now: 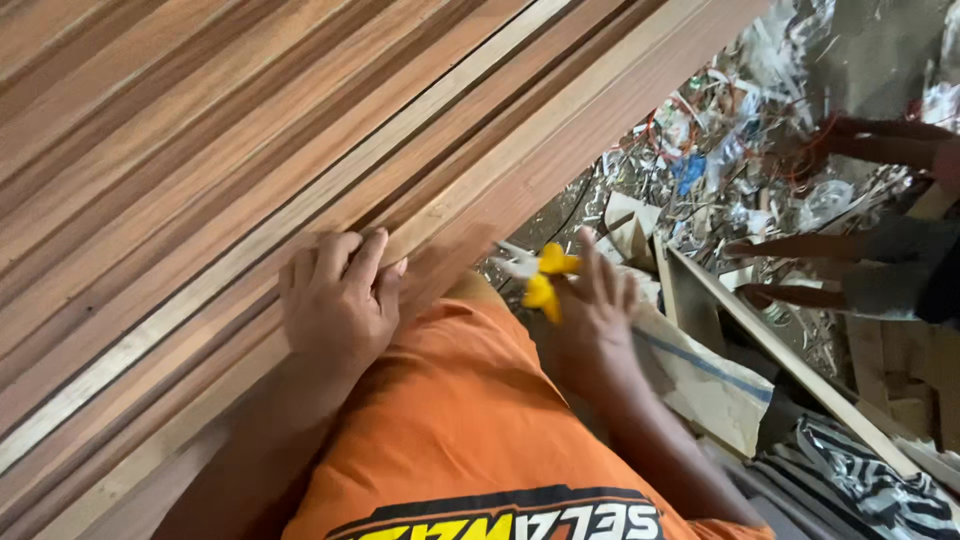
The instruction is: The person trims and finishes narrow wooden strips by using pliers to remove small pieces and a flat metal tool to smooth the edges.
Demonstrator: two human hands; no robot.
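My left hand (338, 300) rests palm down on the edge of a stack of long wooden strips (230, 170), with the fingers curled over a pale strip. My right hand (597, 298) is lower and to the right, off the stack, and holds a small tool with yellow handles (545, 280) and a pale tip pointing left. The image is blurred around that hand. My orange shirt (470, 420) fills the bottom centre.
Scraps, shavings and litter (720, 150) cover the ground at the upper right. Another person's legs (800, 270) stand at the right. A thin wooden batten (790, 360), cardboard (710, 380) and a striped cloth (860, 480) lie at the lower right.
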